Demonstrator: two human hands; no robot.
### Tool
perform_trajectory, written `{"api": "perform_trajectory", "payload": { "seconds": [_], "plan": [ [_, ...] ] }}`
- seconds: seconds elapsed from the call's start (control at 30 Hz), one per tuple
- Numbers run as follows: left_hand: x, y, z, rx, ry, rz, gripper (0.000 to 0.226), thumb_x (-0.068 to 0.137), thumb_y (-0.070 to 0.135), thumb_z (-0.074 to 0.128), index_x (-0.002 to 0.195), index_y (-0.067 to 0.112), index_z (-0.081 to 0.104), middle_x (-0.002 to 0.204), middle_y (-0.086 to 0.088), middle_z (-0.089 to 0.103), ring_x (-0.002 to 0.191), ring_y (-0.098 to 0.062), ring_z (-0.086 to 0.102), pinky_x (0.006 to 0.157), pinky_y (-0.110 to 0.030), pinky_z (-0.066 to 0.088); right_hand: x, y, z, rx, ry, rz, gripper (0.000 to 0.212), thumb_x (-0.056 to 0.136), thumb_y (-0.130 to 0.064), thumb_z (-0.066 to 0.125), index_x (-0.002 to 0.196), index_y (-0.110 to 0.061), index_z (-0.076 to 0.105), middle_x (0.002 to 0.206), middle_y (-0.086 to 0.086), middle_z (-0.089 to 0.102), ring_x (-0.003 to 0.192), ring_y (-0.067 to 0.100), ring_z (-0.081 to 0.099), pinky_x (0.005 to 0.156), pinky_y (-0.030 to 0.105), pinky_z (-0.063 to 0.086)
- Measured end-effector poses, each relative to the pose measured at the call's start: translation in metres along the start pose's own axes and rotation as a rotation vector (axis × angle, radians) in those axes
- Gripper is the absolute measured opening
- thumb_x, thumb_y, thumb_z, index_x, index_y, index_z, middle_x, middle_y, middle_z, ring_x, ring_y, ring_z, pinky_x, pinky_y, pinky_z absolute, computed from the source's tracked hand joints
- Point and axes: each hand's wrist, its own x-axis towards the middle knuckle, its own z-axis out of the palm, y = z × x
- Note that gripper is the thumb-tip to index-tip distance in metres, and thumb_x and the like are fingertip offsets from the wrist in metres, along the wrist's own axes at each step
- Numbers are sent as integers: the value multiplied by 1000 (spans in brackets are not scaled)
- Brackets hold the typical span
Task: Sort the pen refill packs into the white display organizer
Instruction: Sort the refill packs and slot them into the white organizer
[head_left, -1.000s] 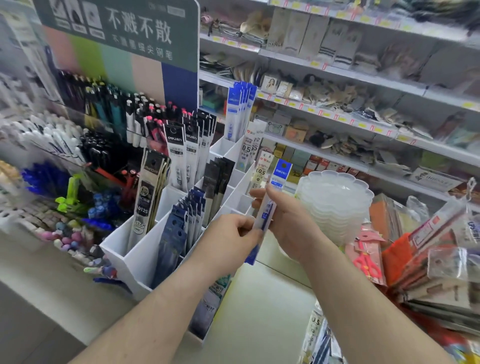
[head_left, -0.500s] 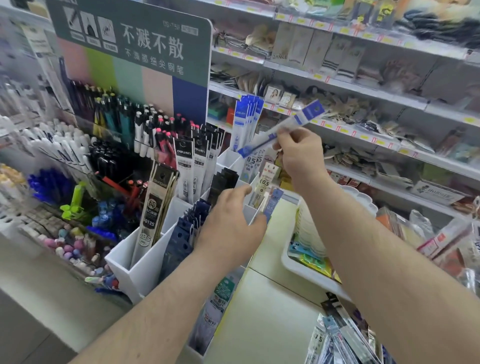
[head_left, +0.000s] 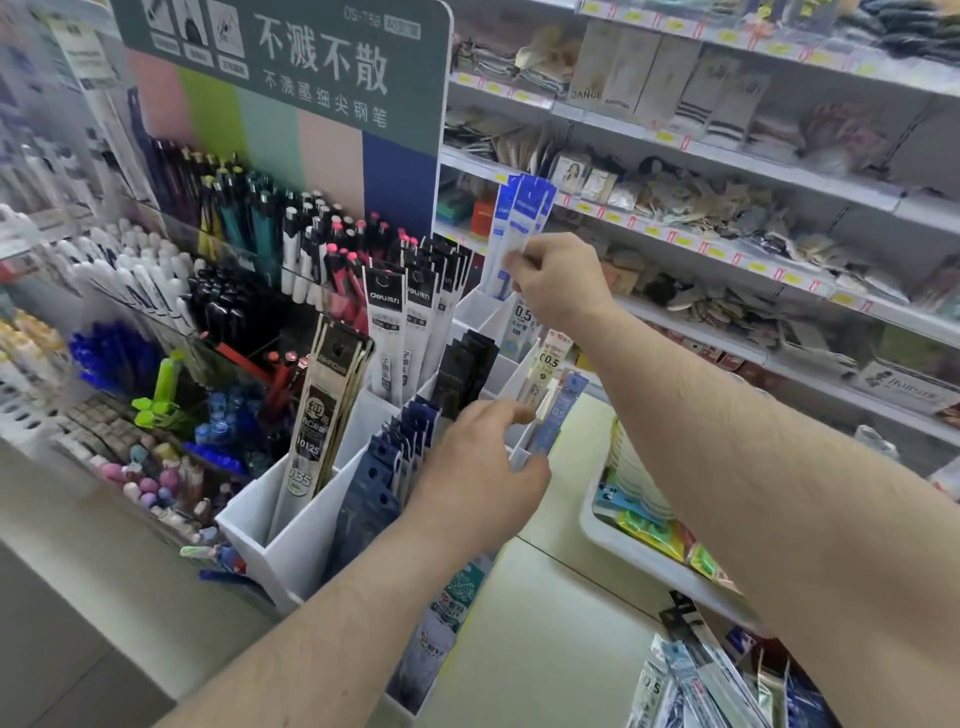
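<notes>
While the right hand (head_left: 558, 278) reaches to upper centre of the frame, its fingers are curled and pinching the blue-and-white flat plastic refill packs (head_left: 522, 218) standing upright in the far compartment of the white tiered plastic display organizer (head_left: 306, 525); which pack in that bunch it has hold of cannot be told; the left hand (head_left: 480, 467) sits at centre frame over the organizer's right side, fingers loosely bent, thumb and forefinger tips close together near the pale blue narrow refill pack (head_left: 558, 415) leaning in a right-hand slot; whether it touches or grips that pack cannot be told; just above that slot stands a cream "0.5" labelled pack (head_left: 545, 369); further compartments hold black flat packs (head_left: 465, 374), white "deli" branded packs (head_left: 397, 322), dark navy packs (head_left: 384, 478) at lower centre, and a black-and-silver "10125" pack (head_left: 322, 395) in the front left compartment; left of the organizer is a clear tiered pen rack with black, teal and pink-capped pens (head_left: 291, 234); behind it rises a green signboard with white Chinese lettering (head_left: 311, 62); white store shelves with yellow price tags (head_left: 727, 171) fill upper right; loose refill packs (head_left: 696, 675) lie at lower right on the pale counter (head_left: 545, 649).
</notes>
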Motion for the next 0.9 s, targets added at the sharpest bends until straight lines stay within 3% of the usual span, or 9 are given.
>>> {"api": "perform_trajectory", "payload": {
  "seconds": [0.13,0.23,0.33,0.47,0.67,0.83,0.9],
  "plan": [
    [0,0,1,5,-10,-1,40,95,30,56,135,32,51,140,17,45,125,-5,45,99,-26,37,7,-1,10,-153,-107,27,34,100,-30,53,80,-6,65,91,12,69,79,28,65,76,44,57],
    [-1,-2,1,4,-9,-8,39,95,30,56,134,31,52,139,17,46,124,-5,44,99,-26,38,7,-8,13,-301,-101,-7,29,101,-33,50,80,-13,57,99,10,68,87,29,61,78,42,55],
    [-2,-3,1,-4,0,1,37,94,28,56,131,31,54,137,17,48,119,-2,44,94,-23,35,6,-7,14,-365,-123,4,29,100,-39,51,92,-14,62,99,7,69,87,27,64,78,41,57],
    [-5,-1,4,-3,-7,13,38,95,27,56,132,30,54,137,16,48,124,-3,45,95,-21,34,-7,0,8,-198,-96,85,25,96,-42,60,96,-19,70,93,-2,70,83,18,66,76,37,58],
    [-15,6,21,13,-35,63,39,93,25,57,132,28,55,133,16,50,126,-2,45,95,-17,34,-60,23,-9,-54,-67,166,24,91,-34,64,76,-16,66,70,-6,62,72,14,61,68,31,49],
    [-32,8,55,14,-132,80,38,92,27,59,129,32,55,131,18,51,122,-5,50,94,-21,38,-139,50,-32,66,-136,255,24,90,-28,66,85,-5,73,79,12,71,70,25,65,68,41,54],
    [-38,6,75,24,-198,94,37,90,27,59,127,33,56,130,17,53,119,-7,51,92,-20,37,-173,65,-40,148,-157,341,19,90,-24,68,84,-7,72,77,12,72,63,19,63,64,39,55]
  ]
}}
